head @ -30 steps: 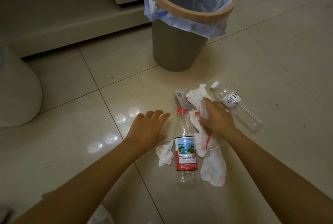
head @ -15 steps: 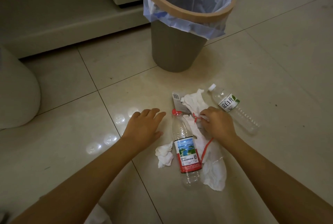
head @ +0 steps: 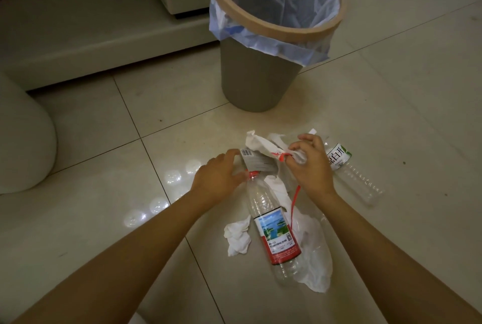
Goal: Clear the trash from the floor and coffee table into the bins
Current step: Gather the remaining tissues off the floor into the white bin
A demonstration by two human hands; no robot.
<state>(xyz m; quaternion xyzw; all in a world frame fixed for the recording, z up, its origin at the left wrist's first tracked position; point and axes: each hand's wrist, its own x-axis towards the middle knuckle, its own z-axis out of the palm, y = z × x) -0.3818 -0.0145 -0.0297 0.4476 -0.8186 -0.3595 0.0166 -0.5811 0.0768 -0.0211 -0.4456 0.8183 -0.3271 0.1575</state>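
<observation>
Pale glossy floor tiles [head: 78, 219] with dark grout lines spread under me, dim, with ceiling lights mirrored in a row of white spots to my left, and a cream cabinet base runs along the far edge. Straight ahead stands the round grey plastic bin [head: 258, 76] with a tan rim and a pale blue liner, well within reach of the litter and, as far as I can see into it, holding nothing. Just short of it lies the heap I am working on: a clear plastic bottle with a red cap and a red-banded lake-scene label [head: 273, 229] pointing toward me, a thin white plastic bag with red drawstrings [head: 310, 248] spread beside and under it, a second clear bottle with a white and green label [head: 349, 172] off to my right, and a small crumpled white tissue [head: 237, 237] on the near left. A second ago my right hand lay flat on the bag; now my right hand [head: 311, 164] has lifted its far end clear of the floor, fingers pinched round the bunched plastic and red tie. My left hand [head: 216, 180], which hovered flat over the tile, has slid in to the red cap, fingers relaxed and loose, touching a grey printed card with a barcode [head: 257, 163], though I cannot tell whether it grips it. So the first pickup is under way, nothing binned yet. The right-hand bottle's label shows large Chinese characters, seemingly 凉白开; the other print is too small to read.
</observation>
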